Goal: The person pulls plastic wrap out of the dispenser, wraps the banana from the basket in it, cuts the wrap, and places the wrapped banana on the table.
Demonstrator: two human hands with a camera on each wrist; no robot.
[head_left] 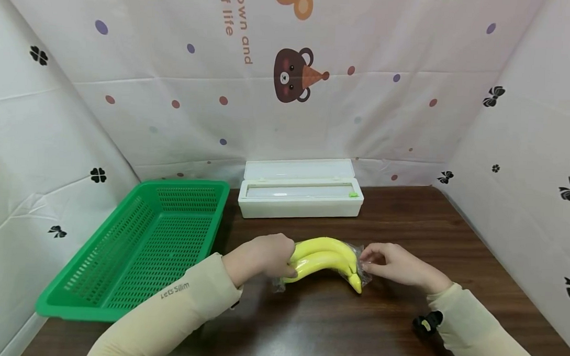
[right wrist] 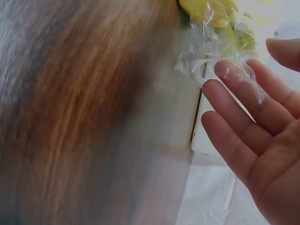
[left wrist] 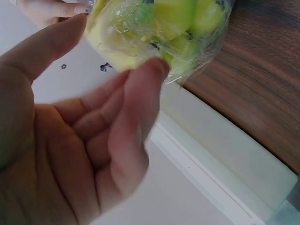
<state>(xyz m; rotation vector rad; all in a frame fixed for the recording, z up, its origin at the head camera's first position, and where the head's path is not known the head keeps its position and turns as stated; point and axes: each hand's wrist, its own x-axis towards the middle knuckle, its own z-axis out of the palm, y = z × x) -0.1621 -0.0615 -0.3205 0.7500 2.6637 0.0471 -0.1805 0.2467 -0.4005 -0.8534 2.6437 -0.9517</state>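
A bunch of yellow bananas wrapped in clear plastic film lies on the dark wooden table. At the bunch's left end is my left hand; in the left wrist view, its thumb and bent forefinger stand apart beside the wrapped banana ends. Whether they touch the film there is hard to tell. My right hand is at the stem end. In the right wrist view its fingers are nearly straight and the loose film lies against the fingertips.
A green plastic basket stands on the left side of the table. Behind the bananas is a long white box with its lid raised and a green slider at its right end. Patterned white sheets hang around the table.
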